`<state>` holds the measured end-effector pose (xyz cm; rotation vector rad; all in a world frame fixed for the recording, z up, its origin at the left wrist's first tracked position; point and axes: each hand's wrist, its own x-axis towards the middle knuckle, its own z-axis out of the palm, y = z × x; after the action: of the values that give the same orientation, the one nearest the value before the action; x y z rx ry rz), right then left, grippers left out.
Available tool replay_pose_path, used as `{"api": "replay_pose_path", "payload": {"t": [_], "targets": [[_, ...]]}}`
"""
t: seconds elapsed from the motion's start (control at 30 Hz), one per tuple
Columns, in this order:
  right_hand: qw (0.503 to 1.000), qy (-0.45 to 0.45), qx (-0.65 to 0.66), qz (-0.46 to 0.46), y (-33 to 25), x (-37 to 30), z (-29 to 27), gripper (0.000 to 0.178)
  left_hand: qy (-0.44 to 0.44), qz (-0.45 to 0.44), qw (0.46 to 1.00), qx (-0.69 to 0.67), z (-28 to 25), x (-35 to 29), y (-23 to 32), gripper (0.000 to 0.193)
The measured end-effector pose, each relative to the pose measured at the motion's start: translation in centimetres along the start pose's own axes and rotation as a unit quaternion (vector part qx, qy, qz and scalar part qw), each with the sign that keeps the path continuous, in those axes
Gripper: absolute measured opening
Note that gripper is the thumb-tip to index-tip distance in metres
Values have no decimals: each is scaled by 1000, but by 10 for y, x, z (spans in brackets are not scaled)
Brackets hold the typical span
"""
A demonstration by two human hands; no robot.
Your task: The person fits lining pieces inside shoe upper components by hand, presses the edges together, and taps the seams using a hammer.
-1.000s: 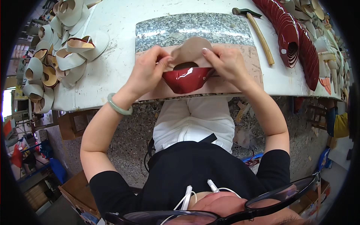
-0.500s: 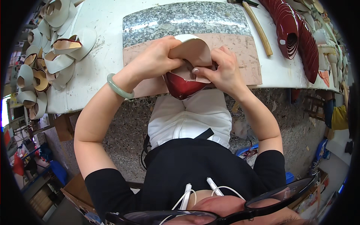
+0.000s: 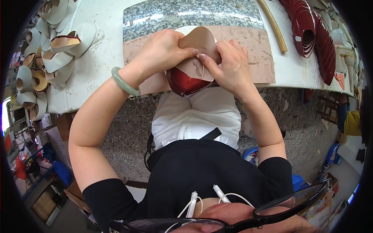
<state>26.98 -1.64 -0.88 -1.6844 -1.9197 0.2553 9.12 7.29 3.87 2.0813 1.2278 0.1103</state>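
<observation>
Between my hands is a shoe upper (image 3: 187, 82) with a glossy dark red toe toward me, a beige inner lining and a white outer back. It rests over the near edge of the pinkish-beige board (image 3: 256, 58). My left hand (image 3: 165, 50) closes on the left side, with its thumb pressed on the lining. From the right, my right hand (image 3: 232, 66) grips the other side, its thumb tip almost meeting the left thumb. The fingers behind the raised lining are partly hidden. A pale green bangle (image 3: 125, 82) circles my left wrist.
A mottled grey sheet (image 3: 190, 15) lies beyond the board on the white table (image 3: 101, 46). Several white shoe uppers (image 3: 83, 39) pile up at the left. On the right are a wooden tool handle (image 3: 274, 27) and nested rows of dark red shoe uppers (image 3: 303, 27).
My left thumb has come inward onto the lining, and my right thumb has moved up beside it. More of the beige lining now lies flat behind the red toe.
</observation>
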Motion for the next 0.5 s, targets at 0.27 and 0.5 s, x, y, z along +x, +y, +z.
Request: {"api": "replay_pose_path", "payload": {"t": [0.27, 0.5], "targets": [[994, 72, -56, -56, 19, -1, -2, 27, 3, 20, 991, 133, -2, 9, 0, 44], [923, -87, -19, -374, 51, -13, -24, 28, -40, 12, 977, 208, -13, 10, 10, 52]]}}
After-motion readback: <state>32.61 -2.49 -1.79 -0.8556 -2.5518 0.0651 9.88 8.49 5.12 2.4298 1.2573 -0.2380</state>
